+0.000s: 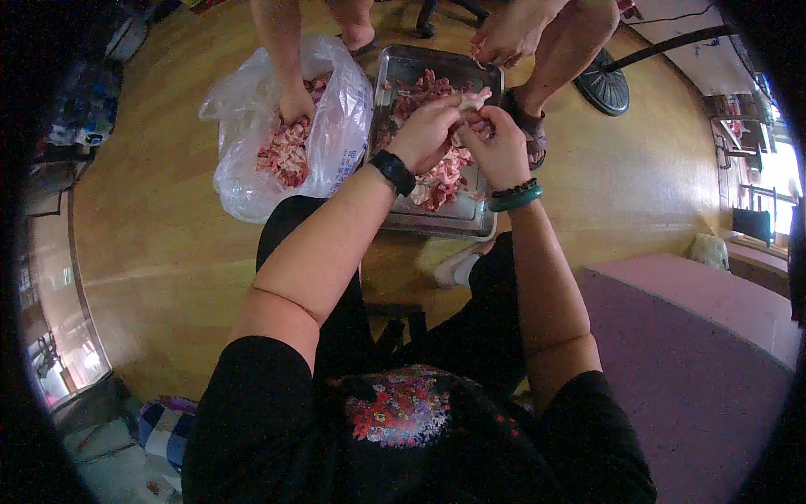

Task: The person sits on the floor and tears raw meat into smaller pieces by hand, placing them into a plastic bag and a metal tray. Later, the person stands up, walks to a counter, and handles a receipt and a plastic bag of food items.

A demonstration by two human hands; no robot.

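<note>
Over a metal tray (434, 228), my left hand (427, 133) and my right hand (501, 146) are close together, their fingers pinching a pale piece of raw meat (476, 99). Part of that piece is hidden behind my fingers. Beneath my hands the tray holds a pile of light pink meat pieces (442, 183). Farther back in it lies a heap of darker red meat (428, 85). A black band circles my left wrist; a green bangle and a beaded bracelet are on my right.
Left of the tray stands an open clear plastic bag (242, 189) of meat pieces (286, 154), with another person's hand (297, 107) inside. That person's other hand (513, 38) holds a scrap above the tray's far corner. A round black stand base (601, 88) and a pink-topped surface (692, 290) are at right.
</note>
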